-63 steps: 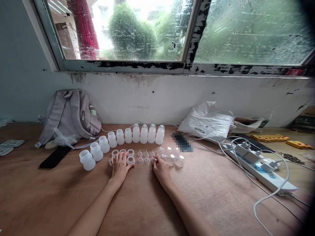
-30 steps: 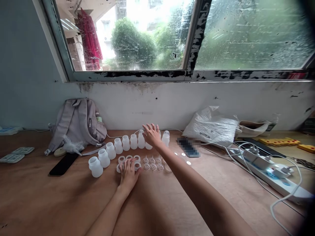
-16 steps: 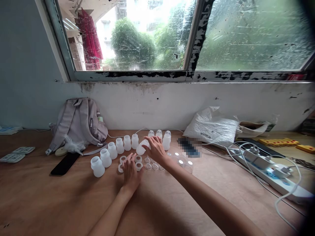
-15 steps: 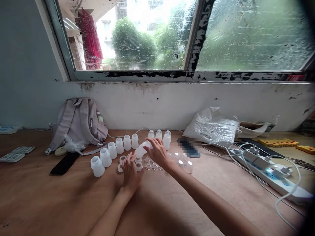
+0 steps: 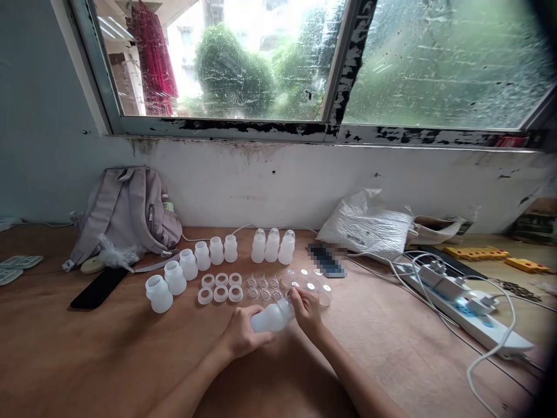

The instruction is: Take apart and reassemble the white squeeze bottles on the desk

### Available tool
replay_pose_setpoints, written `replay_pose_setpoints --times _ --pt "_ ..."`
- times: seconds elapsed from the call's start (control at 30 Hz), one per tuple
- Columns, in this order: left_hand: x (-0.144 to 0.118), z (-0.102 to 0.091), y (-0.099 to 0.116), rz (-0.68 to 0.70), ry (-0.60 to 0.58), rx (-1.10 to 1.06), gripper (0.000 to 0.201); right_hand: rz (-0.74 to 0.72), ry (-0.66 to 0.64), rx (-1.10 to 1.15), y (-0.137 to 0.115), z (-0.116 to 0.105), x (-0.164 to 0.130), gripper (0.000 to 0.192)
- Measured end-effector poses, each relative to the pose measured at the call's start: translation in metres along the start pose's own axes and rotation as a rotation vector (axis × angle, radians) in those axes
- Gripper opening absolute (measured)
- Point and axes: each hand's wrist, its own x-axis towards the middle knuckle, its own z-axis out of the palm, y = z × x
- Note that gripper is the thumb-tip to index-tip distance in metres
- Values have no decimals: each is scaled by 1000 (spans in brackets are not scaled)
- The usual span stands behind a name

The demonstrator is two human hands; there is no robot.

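Note:
I hold a small white plastic bottle (image 5: 270, 317) on its side just above the wooden table (image 5: 391, 354). My left hand (image 5: 242, 338) grips its body. My right hand (image 5: 306, 309) is closed on its clear cap end. Beyond my hands lie white rings (image 5: 220, 286), small clear nipples (image 5: 262, 288) and clear round lids (image 5: 311, 285). Behind them stand a curved row of open white bottles (image 5: 188, 267) and three capped bottles (image 5: 272, 246).
A grey backpack (image 5: 126, 212) leans at the back left with a black phone (image 5: 98, 287) in front of it. A white plastic bag (image 5: 368, 222), a power strip (image 5: 461, 307) with cables and yellow pieces (image 5: 476, 253) lie to the right. A window wall stands behind.
My right hand reached to the capped bottles, took one from the row and brought it toward me. My left hand left the rings and took hold of the bottle's body.

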Motion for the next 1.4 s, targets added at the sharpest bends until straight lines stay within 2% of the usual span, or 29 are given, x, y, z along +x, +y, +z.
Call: replay_pose_setpoints --times 0.2,0.3,0.4,0.57,0.77,0.93,1.0,1.13,1.2,1.4 --pt "5 -3 -1 -366 -525 -750 36 -16 -18 117 -8 -9 -2 38" --pt "5 -4 -6 -469 -669 -950 43 -3 -8 139 -15 -12 -4 38" --pt "5 -3 -9 -503 -726 -1028 46 9 14 127 -18 -13 -5 39" --pt "6 -1 -7 -463 -659 -1020 42 106 24 -65 -20 -14 4 41" --pt "9 -2 -6 -409 -599 -852 30 283 -100 -334 -18 -23 16 44" --pt "4 -11 -12 -434 -651 -834 32 391 3 -498 -4 -49 26 42" --pt "4 -14 -14 -423 -584 -878 36 401 -24 -545 -1 -55 27 40" --pt "7 -17 -16 -453 -342 -979 42 394 -225 -579 -2 -52 23 38" --pt "8 -17 -16 -468 -260 -996 41 384 -295 -621 -3 -47 19 34" --pt "9 -15 -17 -434 -176 -1000 42 349 -365 -735 1 -35 10 36"
